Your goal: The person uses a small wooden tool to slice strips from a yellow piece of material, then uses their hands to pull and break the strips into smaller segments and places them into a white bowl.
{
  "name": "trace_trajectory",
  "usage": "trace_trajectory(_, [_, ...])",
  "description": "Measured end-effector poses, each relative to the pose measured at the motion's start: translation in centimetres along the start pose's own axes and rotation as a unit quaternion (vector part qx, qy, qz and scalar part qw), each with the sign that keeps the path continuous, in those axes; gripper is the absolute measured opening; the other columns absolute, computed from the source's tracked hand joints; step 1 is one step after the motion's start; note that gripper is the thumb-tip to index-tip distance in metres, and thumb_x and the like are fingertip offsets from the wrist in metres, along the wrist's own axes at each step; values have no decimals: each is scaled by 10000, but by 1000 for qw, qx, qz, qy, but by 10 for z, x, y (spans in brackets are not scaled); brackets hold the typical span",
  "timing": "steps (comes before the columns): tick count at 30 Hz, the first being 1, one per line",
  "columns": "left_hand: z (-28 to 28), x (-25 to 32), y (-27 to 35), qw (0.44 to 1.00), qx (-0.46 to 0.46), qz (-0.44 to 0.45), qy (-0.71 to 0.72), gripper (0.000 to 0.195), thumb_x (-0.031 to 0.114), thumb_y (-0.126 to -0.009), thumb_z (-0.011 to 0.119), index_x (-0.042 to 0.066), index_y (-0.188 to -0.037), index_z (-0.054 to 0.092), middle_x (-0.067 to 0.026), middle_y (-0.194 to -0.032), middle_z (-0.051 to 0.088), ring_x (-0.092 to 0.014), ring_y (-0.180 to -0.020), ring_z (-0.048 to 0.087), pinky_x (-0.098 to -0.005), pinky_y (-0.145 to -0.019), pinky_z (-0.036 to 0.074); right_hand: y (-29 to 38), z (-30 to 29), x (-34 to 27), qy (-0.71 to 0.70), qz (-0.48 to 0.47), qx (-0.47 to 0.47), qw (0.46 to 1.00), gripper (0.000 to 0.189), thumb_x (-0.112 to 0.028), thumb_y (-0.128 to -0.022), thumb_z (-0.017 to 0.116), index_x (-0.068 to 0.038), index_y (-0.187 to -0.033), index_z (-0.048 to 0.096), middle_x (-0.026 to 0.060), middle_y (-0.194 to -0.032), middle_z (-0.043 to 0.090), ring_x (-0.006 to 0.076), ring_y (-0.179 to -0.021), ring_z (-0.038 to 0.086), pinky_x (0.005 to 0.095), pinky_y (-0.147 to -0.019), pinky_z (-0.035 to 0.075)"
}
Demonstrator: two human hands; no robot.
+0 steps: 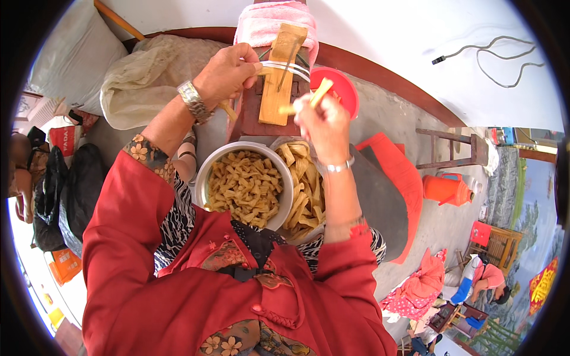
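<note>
My left hand [229, 73] pinches a yellowish fibrous strip [228, 110] beside a wooden board [274, 104]. White cord [296, 67] wraps the board, and a thin dark metal piece [288, 66] lies across it. This board rests on a dark red wooden bench [242, 122]. To the right, my right hand [327, 122], slightly blurred, grips yellowish strip pieces [321, 91] near the board's lower end. Below the hands, a metal basin [201, 171] holds many short knotted-looking pieces [245, 187]. Longer folded strips [305, 196] fill a container beside it, partly hidden by my right arm.
A pink towel [271, 13] covers the bench's far end. Beside the bench stands a red plastic basin [351, 95]. Pale sacks [133, 84] sit at left. An orange thermos [445, 189] and a wooden stool [478, 149] are at right; another person [487, 280] bends over farther off.
</note>
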State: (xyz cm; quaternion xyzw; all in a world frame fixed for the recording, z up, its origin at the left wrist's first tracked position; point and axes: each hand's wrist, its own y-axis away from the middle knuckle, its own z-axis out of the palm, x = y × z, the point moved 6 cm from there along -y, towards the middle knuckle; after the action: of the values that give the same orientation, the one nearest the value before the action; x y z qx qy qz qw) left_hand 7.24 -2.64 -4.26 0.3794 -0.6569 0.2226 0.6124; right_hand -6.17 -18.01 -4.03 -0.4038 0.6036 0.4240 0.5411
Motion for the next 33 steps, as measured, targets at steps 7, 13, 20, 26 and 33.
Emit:
trace_trajectory(7, [32, 27, 37, 966, -187, -71, 164, 91, 145, -891, 478, 74, -945, 466, 3, -646, 485, -9, -439, 270, -169, -378, 214, 24, 3, -5, 3, -3, -55, 998, 358, -342, -816, 723, -17, -910, 606, 18, -678, 597, 47, -528, 525, 178, -453, 388])
trace_trajectory(13, [41, 38, 37, 959, -239, -8, 153, 160, 194, -903, 536, 65, -980, 479, -8, -662, 538, -28, -437, 352, -179, -386, 252, -2, 19, -23, -149, -91, -26, 984, 103, -79, -849, 670, -20, -895, 600, 14, -678, 591, 66, -534, 558, 197, -450, 461])
trace_trajectory(20, [12, 29, 18, 984, -169, 18, 60, 172, 207, -908, 577, 38, -931, 555, 8, -667, 560, -40, -498, 484, -180, -477, 435, -19, -4, 3, -204, -55, 11, 977, 71, -54, -858, 641, -26, -903, 593, 29, -673, 603, 97, -558, 577, 232, -510, 496])
trace_trajectory(26, [12, 31, 6, 989, -121, 50, 70, 145, 181, -899, 581, 37, -911, 567, 4, -647, 559, -42, -494, 482, -190, -473, 447, -38, -10, 6, -208, -60, 24, 976, 64, -44, -843, 654, -32, -874, 599, 29, -683, 607, 93, -559, 576, 215, -487, 474])
trace_trajectory(33, [0, 14, -10, 957, 58, 195, -209, 166, 190, -877, 587, 32, -827, 571, -4, -617, 570, -45, -491, 479, -206, -462, 419, -46, -16, 22, -102, -44, 48, 993, 47, -28, -831, 654, -26, -847, 609, 25, -672, 598, 84, -526, 553, 208, -446, 443])
